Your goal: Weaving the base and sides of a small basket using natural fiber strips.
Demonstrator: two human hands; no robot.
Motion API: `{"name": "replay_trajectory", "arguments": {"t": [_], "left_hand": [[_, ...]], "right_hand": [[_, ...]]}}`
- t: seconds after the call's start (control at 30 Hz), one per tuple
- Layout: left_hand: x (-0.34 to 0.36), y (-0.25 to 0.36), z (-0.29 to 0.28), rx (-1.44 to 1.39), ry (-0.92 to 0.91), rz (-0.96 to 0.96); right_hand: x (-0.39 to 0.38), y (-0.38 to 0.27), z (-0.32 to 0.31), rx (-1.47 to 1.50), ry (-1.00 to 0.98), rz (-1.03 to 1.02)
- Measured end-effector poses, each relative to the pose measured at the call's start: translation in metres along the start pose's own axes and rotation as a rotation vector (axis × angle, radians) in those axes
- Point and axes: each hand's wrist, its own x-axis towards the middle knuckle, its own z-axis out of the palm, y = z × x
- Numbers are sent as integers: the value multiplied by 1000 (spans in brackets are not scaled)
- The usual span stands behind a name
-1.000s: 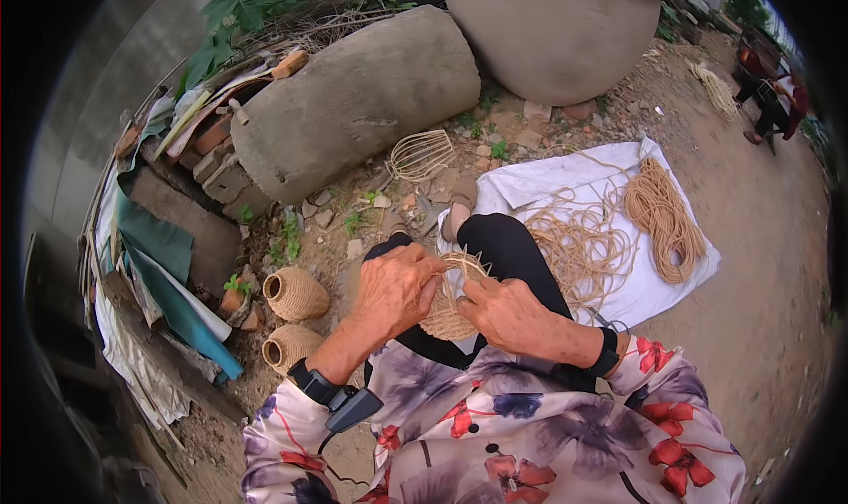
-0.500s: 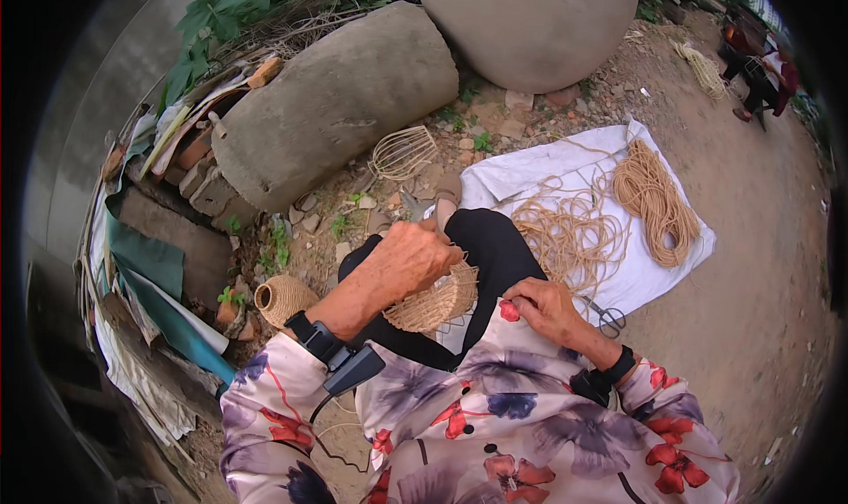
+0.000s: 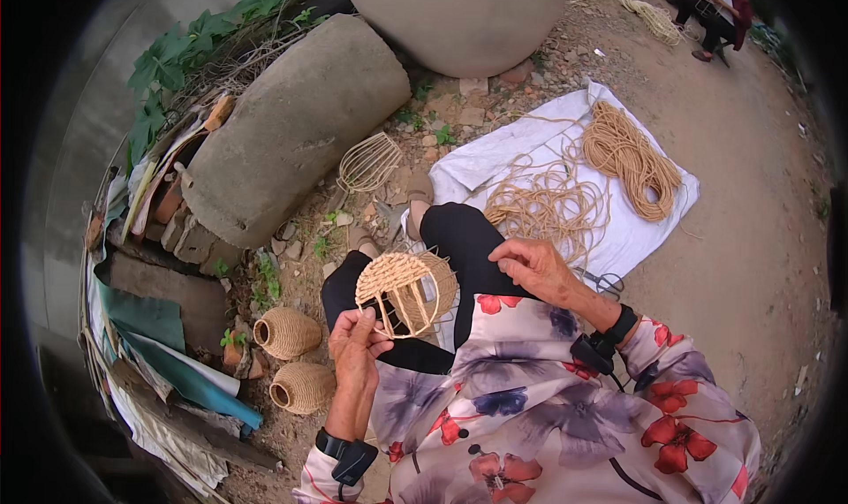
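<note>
A partly woven basket (image 3: 389,274) stands tilted over my lap, its round end toward me. Tan cord covers the far part of that end; bare ribs cross the open part. My left hand (image 3: 355,343) grips its rim at the lower left between thumb and fingers. Above my right thigh, apart from the basket, my right hand (image 3: 537,272) has its fingers curled in against the thumb; anything in that pinch is too small to tell. Past the right wrist lie scissors (image 3: 609,284), partly hidden.
Two woven vase-shaped pieces (image 3: 302,387) lie at left. A bare basket frame (image 3: 369,163) sits ahead, near a curved concrete slab (image 3: 300,128). Loose cord (image 3: 548,205) and a coil of cord (image 3: 629,161) rest on a white sheet (image 3: 452,170). Another person (image 3: 723,18) sits far right.
My left hand has drawn back from above the basket to its lower-left rim. The basket has turned, bringing its round end into sight. My view has shifted, and a second vase-shaped piece shows.
</note>
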Motion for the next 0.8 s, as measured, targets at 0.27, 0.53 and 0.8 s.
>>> {"name": "replay_trajectory", "arguments": {"t": [0.27, 0.53, 0.8], "left_hand": [[-5, 11, -17, 21, -8, 45], [-21, 21, -30, 64, 114, 5], [-37, 34, 0, 222, 170, -60]], "right_hand": [[-81, 212, -96, -44, 211, 718], [-123, 314, -45, -74, 141, 1017], [-90, 352, 23, -238, 46, 874]]}}
